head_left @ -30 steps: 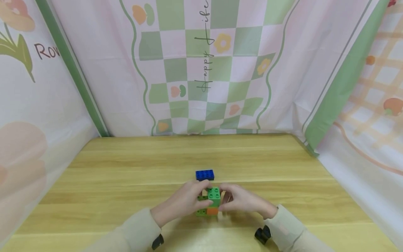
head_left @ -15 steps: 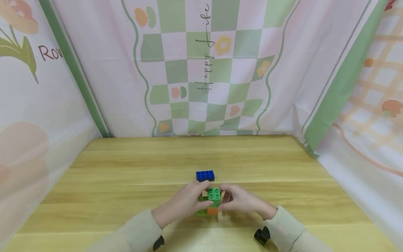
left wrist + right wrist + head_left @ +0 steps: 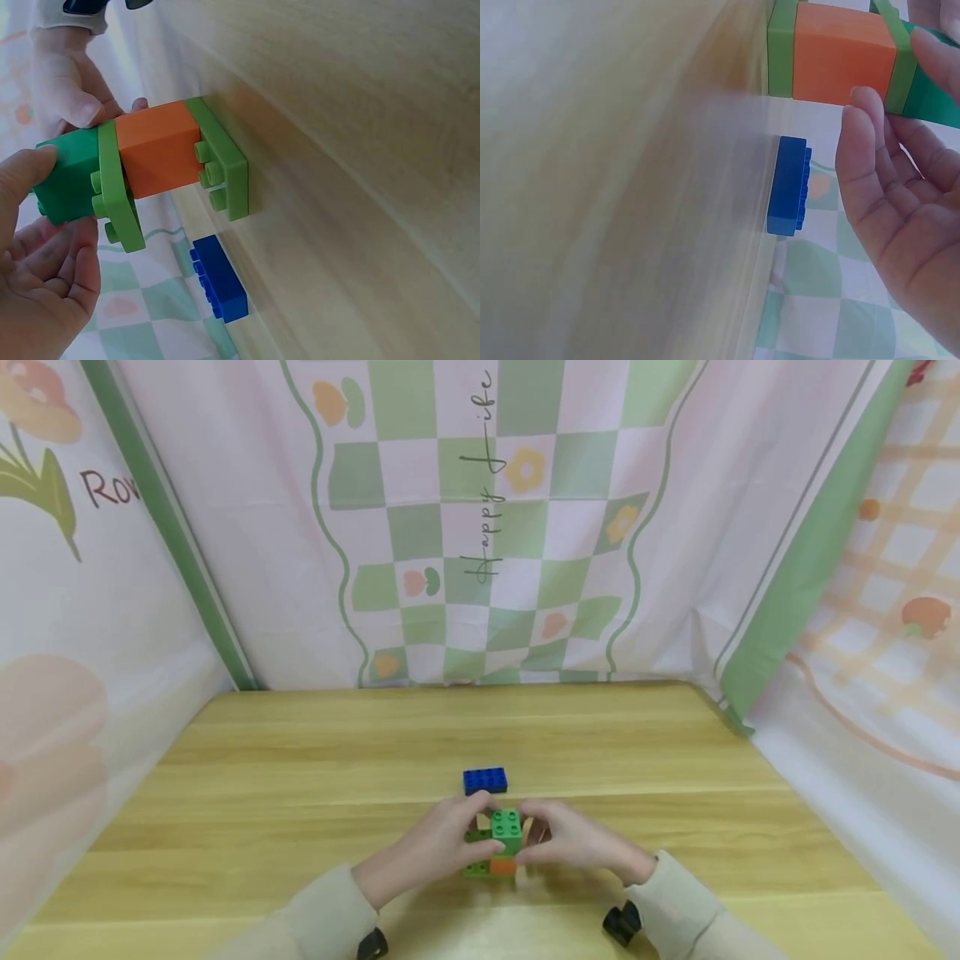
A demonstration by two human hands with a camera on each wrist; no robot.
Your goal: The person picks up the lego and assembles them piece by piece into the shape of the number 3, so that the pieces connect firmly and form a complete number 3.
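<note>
Between the two hands stands an upright stack of toy building bricks. Its lower light green plate (image 3: 234,180) rests on the table, carrying an orange brick (image 3: 157,150). Above that come a second light green plate (image 3: 116,184) and, on top, a green brick (image 3: 507,832) with its studs up. From the left side, my left hand (image 3: 431,843) pinches the green brick between thumb and fingers. My right hand (image 3: 577,835) holds the same brick from the right, thumb at its near side. Both light green plates jut out to the left of the orange brick, their studs bare.
A blue brick (image 3: 484,780) lies on the wooden table (image 3: 300,760) just beyond the stack, studs up. Patterned curtains (image 3: 480,527) hang along the table's back and both sides.
</note>
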